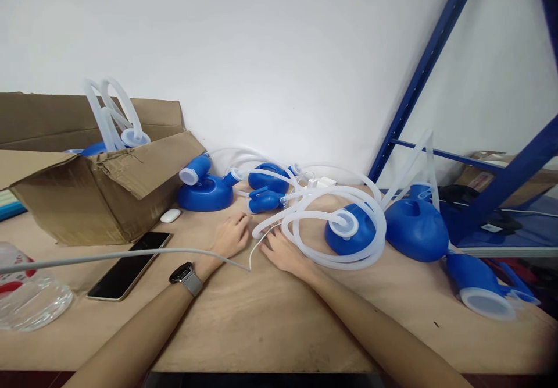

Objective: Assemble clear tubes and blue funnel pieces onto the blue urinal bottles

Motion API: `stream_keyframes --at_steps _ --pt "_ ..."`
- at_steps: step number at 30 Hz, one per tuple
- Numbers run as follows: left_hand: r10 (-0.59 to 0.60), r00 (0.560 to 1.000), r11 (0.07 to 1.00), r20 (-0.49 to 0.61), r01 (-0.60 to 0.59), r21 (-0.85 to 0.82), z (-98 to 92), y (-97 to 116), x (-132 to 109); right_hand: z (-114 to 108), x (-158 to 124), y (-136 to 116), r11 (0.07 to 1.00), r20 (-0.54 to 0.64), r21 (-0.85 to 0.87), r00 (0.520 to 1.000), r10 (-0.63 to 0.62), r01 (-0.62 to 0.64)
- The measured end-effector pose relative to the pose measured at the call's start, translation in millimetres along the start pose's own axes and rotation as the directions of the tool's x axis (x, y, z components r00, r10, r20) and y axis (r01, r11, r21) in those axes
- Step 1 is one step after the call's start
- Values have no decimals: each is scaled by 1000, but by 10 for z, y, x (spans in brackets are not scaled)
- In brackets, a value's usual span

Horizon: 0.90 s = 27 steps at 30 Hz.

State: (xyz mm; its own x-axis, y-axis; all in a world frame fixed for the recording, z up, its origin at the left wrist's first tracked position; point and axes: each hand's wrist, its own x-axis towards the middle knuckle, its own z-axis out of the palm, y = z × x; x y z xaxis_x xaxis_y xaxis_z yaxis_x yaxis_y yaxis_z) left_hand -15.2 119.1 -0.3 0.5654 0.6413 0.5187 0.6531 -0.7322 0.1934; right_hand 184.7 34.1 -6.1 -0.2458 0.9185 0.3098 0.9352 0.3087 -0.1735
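My left hand (231,234) rests on the wooden table, fingers slightly bent and nothing in them. Beside it, my right hand (282,249) lies flat with its fingertips at the coiled translucent hose (314,257); I cannot tell whether they touch it. A thin white cable (257,244) runs between the hands and over the right fingers. Beyond the left hand are a blue handled jug (204,195), seemingly a portable urinal, and a small blue funnel piece (264,202). Another blue jug (355,239) with a white cap (344,224) sits inside the hose loops, right of my right hand.
On the left stand an open cardboard box (78,202) holding hoses, a black phone (131,266), a white earbud case (170,216) and a clear bottle (35,301). Rightward are a blue jug (416,231), a blue funnel piece (475,277) and a blue metal shelf frame (422,68).
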Motion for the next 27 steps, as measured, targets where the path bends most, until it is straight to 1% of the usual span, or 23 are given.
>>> stream_keyframes --at_steps 2,3,5,7,9,10,11,12,14,18,20,22,27 --pt "-127 987 991 -102 130 26 -24 -117 36 1 -2 -3 1000 16 -2 1000 12 -12" --pt "-192 969 979 -154 199 32 -42 -188 50 2 -2 -4 1000 22 -3 1000 18 -18" --pt "-313 916 943 -252 330 30 -87 -352 65 1 -3 -6 1000 26 -6 999 21 -21" --pt "-417 846 895 -334 445 11 -139 -529 63 -1 -3 -6 1000 25 -9 1000 15 -15" --pt "-490 783 850 -383 527 -12 -183 -699 50 0 -2 -5 1000 24 -5 1000 11 -11" --pt "-516 761 833 -393 553 -21 -197 -773 42 2 -2 -3 1000 23 -5 1000 10 -10" --pt "-535 748 820 -392 572 -28 -203 -837 35 4 -1 -1 1000 24 -5 1000 10 -10" --pt "-548 743 812 -383 583 -31 -202 -887 30 7 0 2 1000 24 -6 1000 9 -9" --pt "-555 754 811 -350 585 -25 -181 -944 26 13 1 9 1000 18 -6 1000 6 -6" --pt "-506 814 847 -285 531 15 -111 -931 33 17 0 21 1000 17 13 1000 -14 14" --pt "-483 836 862 -259 507 29 -87 -910 37 14 -3 23 999 17 18 999 -27 27" --pt "-477 845 866 -241 499 36 -75 -901 38 10 -6 22 999 11 14 999 -37 37" --pt "-481 850 863 -216 503 55 -86 -901 30 2 -7 12 999 17 10 999 -34 34"
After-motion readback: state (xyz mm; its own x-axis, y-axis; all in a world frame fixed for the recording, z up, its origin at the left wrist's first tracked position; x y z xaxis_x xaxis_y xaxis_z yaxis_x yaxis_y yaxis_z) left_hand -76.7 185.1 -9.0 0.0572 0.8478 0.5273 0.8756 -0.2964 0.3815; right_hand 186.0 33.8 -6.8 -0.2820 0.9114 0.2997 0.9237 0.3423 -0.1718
